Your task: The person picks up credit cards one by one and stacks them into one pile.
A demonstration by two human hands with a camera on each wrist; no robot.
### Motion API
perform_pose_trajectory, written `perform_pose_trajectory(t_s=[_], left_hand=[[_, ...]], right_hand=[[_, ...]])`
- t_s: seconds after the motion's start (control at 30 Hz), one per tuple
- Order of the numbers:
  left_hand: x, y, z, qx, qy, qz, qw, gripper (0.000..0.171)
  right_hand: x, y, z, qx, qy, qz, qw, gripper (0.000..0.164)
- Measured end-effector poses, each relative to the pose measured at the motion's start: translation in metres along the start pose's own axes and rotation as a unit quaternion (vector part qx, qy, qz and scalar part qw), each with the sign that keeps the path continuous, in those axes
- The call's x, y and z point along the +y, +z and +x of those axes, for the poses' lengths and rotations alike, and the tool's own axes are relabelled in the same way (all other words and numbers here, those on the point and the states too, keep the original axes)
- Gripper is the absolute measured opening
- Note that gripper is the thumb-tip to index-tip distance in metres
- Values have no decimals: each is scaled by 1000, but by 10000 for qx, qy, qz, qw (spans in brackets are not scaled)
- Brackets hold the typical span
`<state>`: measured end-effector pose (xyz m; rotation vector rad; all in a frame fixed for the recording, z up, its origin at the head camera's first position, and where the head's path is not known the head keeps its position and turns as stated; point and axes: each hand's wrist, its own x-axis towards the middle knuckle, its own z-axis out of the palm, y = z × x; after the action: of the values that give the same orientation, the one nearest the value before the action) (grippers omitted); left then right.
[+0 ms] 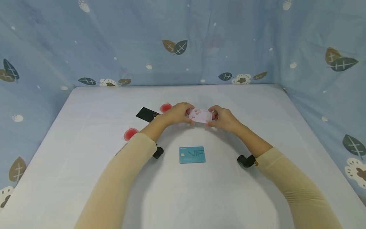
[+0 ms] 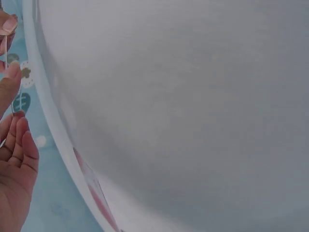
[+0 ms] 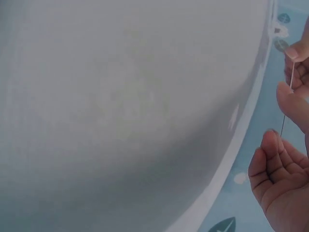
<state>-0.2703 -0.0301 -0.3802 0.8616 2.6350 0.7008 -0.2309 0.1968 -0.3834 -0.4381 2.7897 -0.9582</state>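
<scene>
Above the far middle of the table, a pale pink patterned card (image 1: 200, 116) is stretched between two hands. My left hand (image 1: 180, 113) pinches its left end between thumb and fingers. The opposite end is pinched by my right hand (image 1: 225, 120). In both wrist views the card shows only as a thin edge, with the left hand (image 2: 18, 169) and the right hand (image 3: 285, 179) at the frame borders. Nearer to me, a teal card (image 1: 192, 155) marked VIP lies flat on the white table, apart from both hands.
A black card (image 1: 146, 114) lies beyond my left forearm, partly covered by it. Two red round pieces, one farther off (image 1: 166, 107) and one nearer (image 1: 130, 134), lie on that side too. A blue patterned curtain (image 1: 200, 47) borders the white tabletop (image 1: 228, 197).
</scene>
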Motion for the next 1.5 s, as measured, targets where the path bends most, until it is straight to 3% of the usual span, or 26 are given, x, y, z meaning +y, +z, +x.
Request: perform_pose_trajectory(t_s=[0.33,0.63,0.87,1.17,1.5], left_hand=[[-1,5,-24,-19,-43,-111,9999,68],[7,7,-43,-80,91,-94,9999,69],[16,11,-65,-80,-109,-70,9999,67],[28,13,-96,234,-360,-501,9978,63],[39,20,-119,330,-493,-744,9955,67]], right_hand=[[-9,8,-9,-342,-125,52,9993,57],[-13,11,-23,-561,-151,133,9982,59],[-23,13,-37,-710,-313,212,9968,60],[-37,14,-54,-751,-632,314,9947,59],[-46,14,-72,-872,-651,398,9933,60]])
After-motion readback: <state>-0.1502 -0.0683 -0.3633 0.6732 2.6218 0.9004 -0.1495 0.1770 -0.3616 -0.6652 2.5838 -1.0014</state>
